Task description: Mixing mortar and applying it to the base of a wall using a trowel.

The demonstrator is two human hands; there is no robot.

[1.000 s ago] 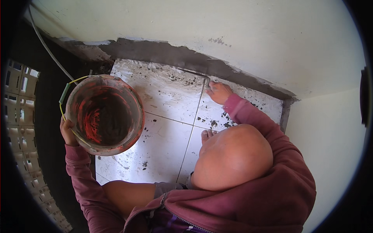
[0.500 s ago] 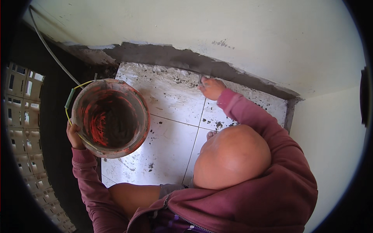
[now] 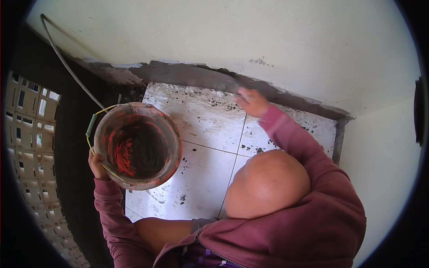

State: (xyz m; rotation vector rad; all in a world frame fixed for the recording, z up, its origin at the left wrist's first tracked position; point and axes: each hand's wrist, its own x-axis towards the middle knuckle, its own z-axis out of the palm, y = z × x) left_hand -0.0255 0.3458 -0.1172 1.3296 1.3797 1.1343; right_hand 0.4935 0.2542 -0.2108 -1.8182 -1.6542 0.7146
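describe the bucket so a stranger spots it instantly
Find the white tiled floor and look to its left edge, by the person's left hand. That hand grips a wide round bucket, smeared grey over red inside. Nothing else nearby has its yellow handle with a green grip.

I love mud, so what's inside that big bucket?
Inside the bucket, dark grey mud-like stuff smears the reddish inner wall and lies at the bottom. The bottom itself seems covered by it, so that can't be seen.
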